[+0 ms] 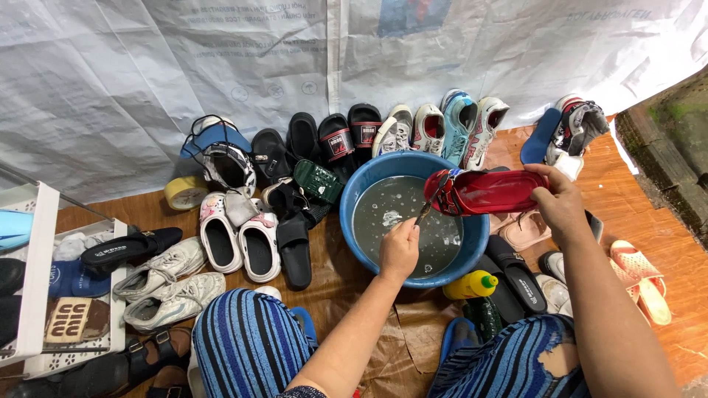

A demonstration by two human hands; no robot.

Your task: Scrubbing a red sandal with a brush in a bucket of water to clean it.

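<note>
Hands over a blue basin [354, 214] of cloudy, soapy water, set on brown paper on the floor. Right hand [560, 203] closed round the heel end of a red slipper [487, 191], fingers wrapped over its edge, sole held roughly level above the basin's far right rim. Left hand [399, 249] closed on a thin brush [428, 208], handle gripped in a fist, tip angled up against the toe end of the slipper, just over the water. Yellow bottle with a green cap [472, 284] lying on its side just beside the basin's near right edge, next to black slides [516, 276]. Row of sneakers [442, 129] and black sandals [335, 140] lined up behind the basin along a white tarp [147, 74]. White and pink clogs [240, 239] and white trainers [166, 284] to the left, near a white rack [37, 258] holding more footwear. Orange sandals [641, 276] at far right, well apart from the basin. Knees in blue striped fabric [247, 343] at the bottom edge, either side of the left forearm.
</note>
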